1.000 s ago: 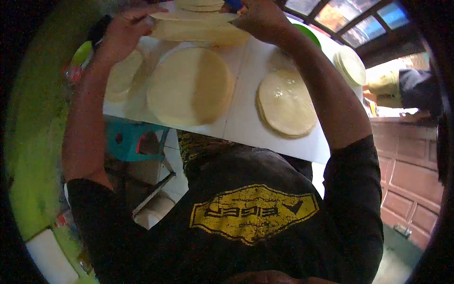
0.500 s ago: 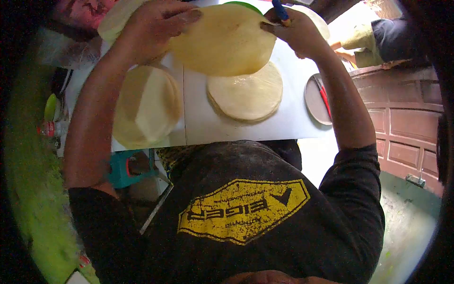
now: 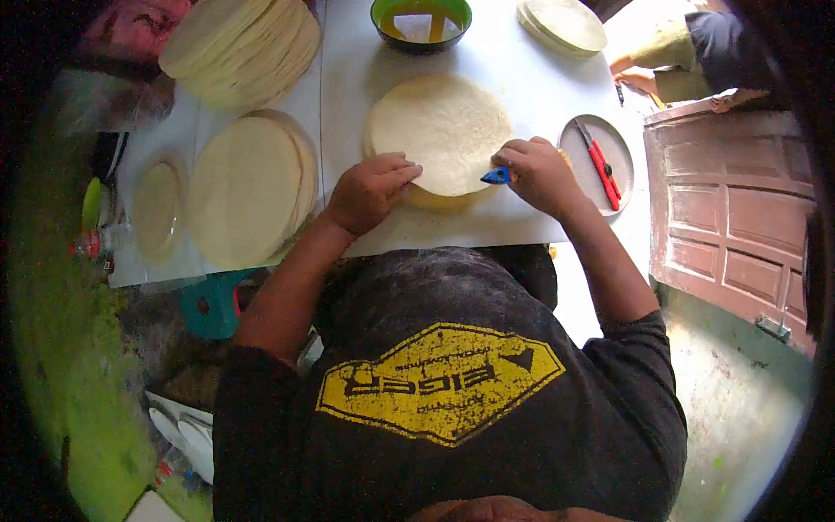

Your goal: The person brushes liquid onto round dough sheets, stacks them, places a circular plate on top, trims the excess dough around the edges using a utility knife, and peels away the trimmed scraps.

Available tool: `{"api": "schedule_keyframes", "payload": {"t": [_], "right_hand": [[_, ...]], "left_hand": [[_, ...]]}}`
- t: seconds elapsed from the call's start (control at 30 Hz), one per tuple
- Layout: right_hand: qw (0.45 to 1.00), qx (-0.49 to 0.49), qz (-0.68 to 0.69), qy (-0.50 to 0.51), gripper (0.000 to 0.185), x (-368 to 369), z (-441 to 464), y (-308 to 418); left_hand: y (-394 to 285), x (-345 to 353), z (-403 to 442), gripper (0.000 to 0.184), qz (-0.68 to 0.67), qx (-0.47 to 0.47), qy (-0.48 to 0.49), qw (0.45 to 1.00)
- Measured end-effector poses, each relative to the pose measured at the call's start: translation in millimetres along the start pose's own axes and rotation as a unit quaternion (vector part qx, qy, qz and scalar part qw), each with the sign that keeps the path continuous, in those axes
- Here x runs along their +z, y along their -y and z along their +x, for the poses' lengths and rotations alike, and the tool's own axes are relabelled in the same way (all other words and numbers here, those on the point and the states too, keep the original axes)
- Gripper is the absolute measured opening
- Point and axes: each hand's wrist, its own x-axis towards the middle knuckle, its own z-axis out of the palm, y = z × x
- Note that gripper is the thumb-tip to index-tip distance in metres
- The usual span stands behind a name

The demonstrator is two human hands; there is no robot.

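Note:
A round, thin dough sheet lies on top of a low stack of similar sheets on the white table, in front of my body. Its near edge sits slightly off the yellowish sheet beneath. My left hand has its fingers closed at the sheet's near left edge. At the near right edge, my right hand holds a brush by its blue handle, the pale bristles partly hidden behind the hand. Beyond the sheet stands a green and black bowl of yellow liquid.
Tall dough stacks stand at the far left and near left; a smaller one is far right. A red cutter rests on a grey plate. Another person's arm shows beyond the table's right side.
The dough sheet, held up in both hands before, now lies on the middle stack. Both hands have come down and toward my body, uncovering the bowl and the far left stack.

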Motion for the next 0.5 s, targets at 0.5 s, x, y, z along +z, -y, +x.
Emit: {"api": "schedule_keyframes", "payload": {"t": [0.5], "right_hand": [[0.999,-0.022,-0.007,-0.025,0.021,6.5,-13.2,3.6]], "left_hand": [[7.7,1.8,-13.8,0.032,0.023,0.038,0.005,0.999]]}}
